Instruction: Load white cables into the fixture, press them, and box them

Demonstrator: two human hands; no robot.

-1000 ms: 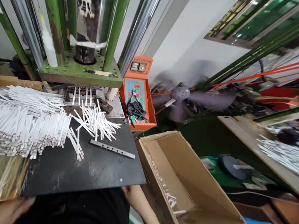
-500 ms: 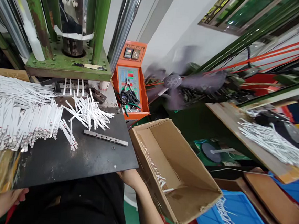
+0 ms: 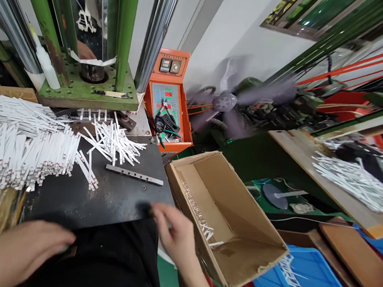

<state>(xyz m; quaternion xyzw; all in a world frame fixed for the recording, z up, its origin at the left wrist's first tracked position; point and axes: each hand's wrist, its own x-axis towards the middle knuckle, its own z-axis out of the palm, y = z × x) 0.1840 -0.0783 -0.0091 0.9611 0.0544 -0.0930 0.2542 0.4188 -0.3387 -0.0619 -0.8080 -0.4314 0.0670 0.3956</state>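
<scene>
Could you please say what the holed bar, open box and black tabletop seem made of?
Holed bar: probably metal, dull grey with slight sheen. Open box: matte brown cardboard, judging by its torn edge. Black tabletop: dull, scuffed, perhaps painted metal or coated board; I can't tell which.

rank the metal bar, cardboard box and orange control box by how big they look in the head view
1. cardboard box
2. orange control box
3. metal bar, long but very thin

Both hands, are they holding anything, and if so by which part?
Nothing visible in the left hand or the right hand, though blur at the right fingertips could hide something small.
</scene>
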